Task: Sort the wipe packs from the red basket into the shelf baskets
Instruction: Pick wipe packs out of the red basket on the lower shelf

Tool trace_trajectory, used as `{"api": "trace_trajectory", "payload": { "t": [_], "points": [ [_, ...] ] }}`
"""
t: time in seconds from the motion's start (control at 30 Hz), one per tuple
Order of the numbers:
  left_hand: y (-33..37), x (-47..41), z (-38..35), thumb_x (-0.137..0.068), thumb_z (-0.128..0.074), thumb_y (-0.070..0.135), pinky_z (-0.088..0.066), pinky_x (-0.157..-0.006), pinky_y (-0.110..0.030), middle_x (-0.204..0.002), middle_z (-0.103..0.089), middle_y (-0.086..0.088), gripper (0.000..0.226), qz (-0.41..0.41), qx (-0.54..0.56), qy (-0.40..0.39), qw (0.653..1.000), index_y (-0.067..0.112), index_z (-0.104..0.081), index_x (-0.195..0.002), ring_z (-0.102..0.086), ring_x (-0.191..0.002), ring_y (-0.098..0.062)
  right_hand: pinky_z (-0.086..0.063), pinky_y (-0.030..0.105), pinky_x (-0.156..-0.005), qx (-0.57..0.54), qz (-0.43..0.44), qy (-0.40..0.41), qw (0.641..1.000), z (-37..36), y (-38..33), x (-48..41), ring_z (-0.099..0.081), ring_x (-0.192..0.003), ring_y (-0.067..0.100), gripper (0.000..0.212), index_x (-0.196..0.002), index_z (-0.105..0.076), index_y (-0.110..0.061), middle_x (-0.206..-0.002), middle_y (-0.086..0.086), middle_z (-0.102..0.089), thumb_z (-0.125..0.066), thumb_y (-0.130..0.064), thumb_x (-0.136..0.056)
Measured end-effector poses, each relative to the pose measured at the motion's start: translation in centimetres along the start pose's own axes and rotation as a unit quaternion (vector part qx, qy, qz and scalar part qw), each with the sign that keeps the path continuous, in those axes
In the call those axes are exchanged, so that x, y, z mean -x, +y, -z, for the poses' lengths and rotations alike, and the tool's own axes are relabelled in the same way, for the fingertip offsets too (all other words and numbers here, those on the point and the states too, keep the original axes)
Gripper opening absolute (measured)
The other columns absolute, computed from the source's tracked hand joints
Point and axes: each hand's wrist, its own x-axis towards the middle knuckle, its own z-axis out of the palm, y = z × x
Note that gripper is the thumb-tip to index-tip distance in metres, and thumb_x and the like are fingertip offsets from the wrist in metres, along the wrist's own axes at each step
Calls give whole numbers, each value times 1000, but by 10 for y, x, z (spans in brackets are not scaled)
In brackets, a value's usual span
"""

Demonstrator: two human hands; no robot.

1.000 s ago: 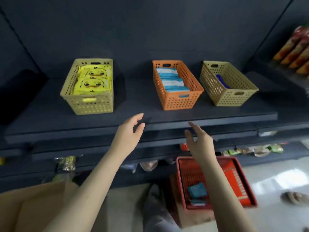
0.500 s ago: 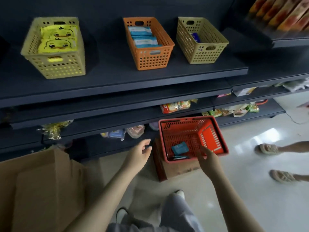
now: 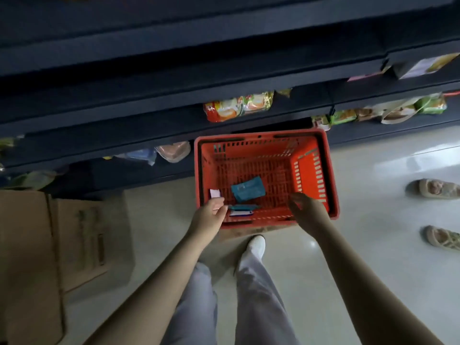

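hands hang over the near edge of the red basket (image 3: 258, 136). the left hand (image 3: 210, 215) is at its near-left corner, fingers loosely curled and holding nothing, fingertips just beside a teal wipe pack (image 3: 240, 209) lying against the near wall. the right hand (image 3: 307, 212) is above the near-right rim, likewise slack and empty. a second teal wipe pack (image 3: 247, 189) lies flat mid-basket, a white slip (image 3: 214, 193) by the left wall. a cardboard box (image 3: 25, 245) stands left, snack packs (image 3: 239, 105) sit on the dark shelves (image 3: 124, 113) behind, and sandalled feet (image 3: 433, 189) show at right.

Dim, soft-focus view — glare on the floor (image 3: 408, 159), edges bowed.
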Motion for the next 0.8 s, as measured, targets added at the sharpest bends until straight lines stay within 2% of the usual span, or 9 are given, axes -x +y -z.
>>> {"api": "trace_trajectory", "payload": {
  "t": [0.07, 0.17, 0.33, 0.43, 0.57, 0.67, 0.73, 0.8],
  "points": [
    [-9, -38, -26, -97, -55, 18, -39, -97, -19, -129, -62, -10, 34, 31, 7, -12, 999, 6, -57, -128, -58, -119, -20, -45, 32, -84, 4, 5, -24, 1000, -17, 7, -44, -61, -110, 35, 32, -124, -63, -11, -121, 17, -66, -53, -21, -96],
    [-32, -96, -58, -97, -55, 23, -40, -105, -27, -134, -59, -7, 39, 52, -6, -21, 998, 8, -53, -133, -55, -123, -20, -46, 34, -90, 25, 37, -65, 997, -54, 16, -112, -59, -113, 34, 31, -124, -61, -12, -125, 15, -63, -48, -23, -99],
    [-75, -162, -88, -94, -60, 27, -48, -95, -36, -117, -66, -12, 32, 132, -39, -44, 990, 9, -61, -121, -61, -110, -28, -44, 33, -93, 39, 18, -133, 990, -108, 35, -189, -55, -120, 30, 45, -139, -51, -14, -135, 12, -58, -52, -30, -97],
    [-93, -181, -95, -94, -60, 29, -45, -95, -32, -122, -64, -14, 39, 165, -75, -69, 981, 8, -59, -127, -60, -112, -28, -43, 34, -95, 56, 16, -154, 986, -126, 42, -213, -50, -126, 31, 52, -145, -41, -14, -142, 13, -51, -51, -33, -98],
    [-105, -199, -97, -90, -64, 39, -46, -95, -32, -126, -61, -8, 48, 196, -76, -67, 975, 12, -58, -129, -58, -114, -25, -44, 42, -101, 21, 6, -157, 987, -143, 52, -229, -52, -125, 27, 53, -143, -42, -17, -141, 10, -51, -55, -35, -95],
    [-109, -208, -103, -83, -70, 45, -49, -94, -36, -120, -62, -4, 53, 217, -67, -77, 971, 14, -60, -125, -60, -108, -23, -48, 45, -99, -37, -14, -149, 988, -152, 57, -233, -56, -118, 25, 52, -139, -46, -16, -134, 8, -56, -61, -31, -91],
    [-112, -210, -108, -76, -74, 50, -54, -89, -40, -114, -66, -5, 58, 218, -77, -77, 970, 14, -62, -120, -63, -100, -22, -51, 41, -96, -68, -22, -134, 988, -158, 61, -235, -59, -112, 20, 50, -136, -49, -18, -128, 5, -59, -64, -29, -90],
    [-114, -209, -113, -74, -77, 49, -57, -80, -37, -105, -67, -5, 55, 226, -84, -68, 968, 14, -62, -113, -65, -89, -20, -51, 32, -91, -101, -28, -120, 987, -163, 65, -236, -58, -107, 13, 49, -134, -51, -20, -125, 0, -61, -67, -26, -88]
  ]
}}
